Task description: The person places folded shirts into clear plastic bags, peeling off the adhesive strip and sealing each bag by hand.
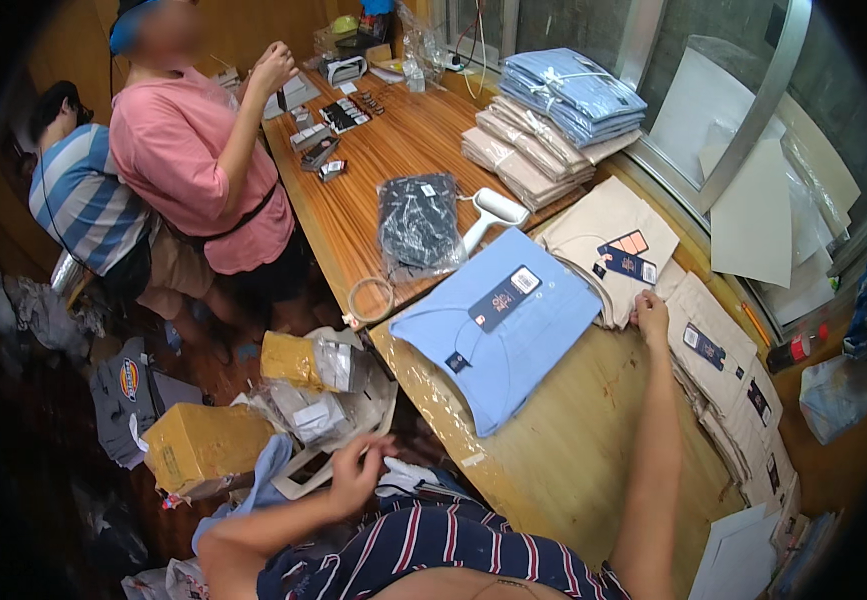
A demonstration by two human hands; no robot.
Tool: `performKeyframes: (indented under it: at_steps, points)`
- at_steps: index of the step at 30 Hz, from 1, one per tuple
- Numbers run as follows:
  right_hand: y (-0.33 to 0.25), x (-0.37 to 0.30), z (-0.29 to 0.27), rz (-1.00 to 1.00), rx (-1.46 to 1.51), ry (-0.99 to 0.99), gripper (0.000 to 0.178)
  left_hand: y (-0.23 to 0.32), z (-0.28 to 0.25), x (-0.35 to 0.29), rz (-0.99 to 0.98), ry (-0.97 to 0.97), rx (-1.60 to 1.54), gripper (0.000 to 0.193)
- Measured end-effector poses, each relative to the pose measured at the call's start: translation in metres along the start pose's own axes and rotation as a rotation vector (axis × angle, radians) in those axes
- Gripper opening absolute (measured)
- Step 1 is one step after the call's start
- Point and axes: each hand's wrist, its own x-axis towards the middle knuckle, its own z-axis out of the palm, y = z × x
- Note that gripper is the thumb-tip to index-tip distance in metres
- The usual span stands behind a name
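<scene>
Head view: the folded blue shirt (499, 325) lies flat, tag up, on the surface (564, 450), serving as my landmark. My right hand (651, 310), just right of it, pinches the edge of the beige folded shirt (609, 240), apparently to square it. My left hand (357, 475), below-left of the blue shirt and off the surface, is loosely curled; whether it grips anything I cannot tell. A white handheld scanner (489, 215) lies just above, within reach.
</scene>
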Motion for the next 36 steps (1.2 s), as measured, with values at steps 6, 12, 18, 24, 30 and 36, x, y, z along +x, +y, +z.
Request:
performKeyframes:
  at_steps: [6,12,18,24,30,36]
  points:
    - [0.001,-0.004,0.015,-0.038,-0.343,0.253,0.038,0.052,0.111,0.269,0.754,-0.085,0.281,0.011]
    - [-0.007,-0.010,0.018,0.345,0.128,0.222,0.038,0.048,0.226,0.384,0.250,-0.465,0.568,0.032]
    - [-0.021,-0.025,0.004,0.448,0.438,0.066,0.028,0.043,0.266,0.394,0.237,-0.479,0.777,0.050]
    - [-0.044,-0.026,-0.004,0.611,0.807,-0.035,0.029,0.045,0.255,0.408,-0.091,-0.728,0.205,0.040]
    - [-0.047,-0.023,-0.004,0.536,1.170,-0.045,0.030,0.048,0.264,0.394,0.095,-0.618,0.063,0.048]
    - [-0.039,-0.010,-0.009,0.602,1.235,-0.376,0.017,0.039,0.259,0.399,0.640,-0.456,0.191,0.033]
